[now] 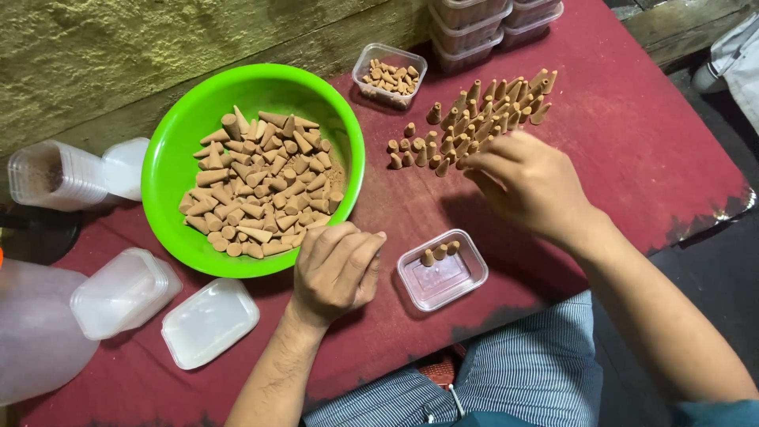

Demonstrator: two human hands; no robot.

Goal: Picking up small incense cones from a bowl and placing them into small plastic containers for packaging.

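Note:
A bright green bowl (170,170) holds a heap of brown cone-shaped pieces (261,186). My left hand (336,269) rests on the red table just below the bowl's rim, fingers curled, and I cannot see anything in it. My right hand (526,182) reaches over a cluster of upright brown cones (474,119) standing on the table, its fingertips at the cluster's near edge. Whether it pinches a cone is hidden. Between my hands sits a small clear plastic box (443,281) with three cones in its far corner.
A clear box filled with cones (389,75) stands behind the bowl, stacked clear boxes (482,24) at the back. Empty clear boxes and lids (209,320) lie at the left with a stack (55,174). The table's edge (711,213) runs along the right.

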